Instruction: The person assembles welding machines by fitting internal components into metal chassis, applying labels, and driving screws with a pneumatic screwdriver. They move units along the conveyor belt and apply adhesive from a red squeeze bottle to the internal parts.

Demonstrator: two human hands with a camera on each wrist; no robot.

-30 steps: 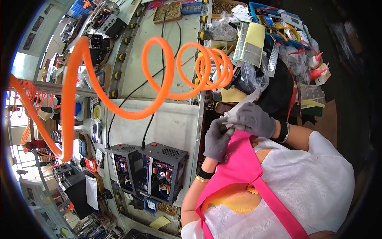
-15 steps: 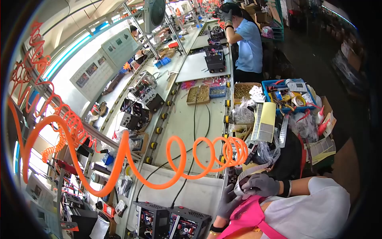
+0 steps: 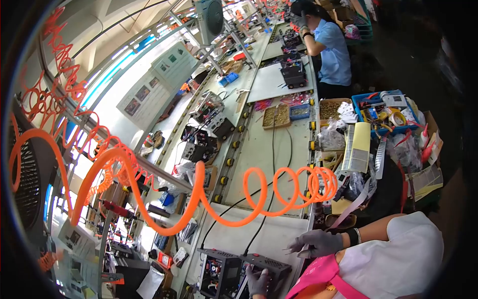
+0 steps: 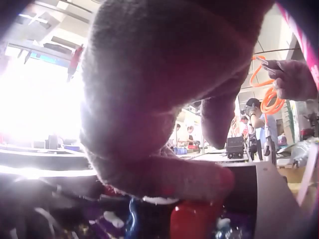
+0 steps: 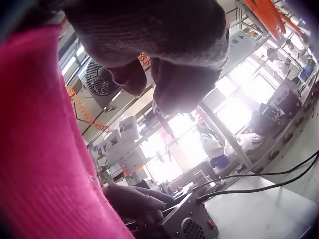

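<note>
Two black open-sided electronic units stand on the bench near me, with circuit parts and wires inside. My grey-gloved left hand holds the edge of the nearer unit. In the left wrist view its bent finger lies along that unit's panel, just above a red part. Farther right, my gloved right hand is raised over the bench edge, in front of the pink apron. It pinches a thin, pointed, pale thing, too small to name.
An orange coiled air hose hangs across the bench. Black cables run to the units. A pale strip trails from the cluttered side bins, near a blue tool basket. Another person sits farther along the line.
The hands were together at the pale strip and have parted. My left hand has moved left to the nearer unit; the right is free of the strip. The head view has tilted up.
</note>
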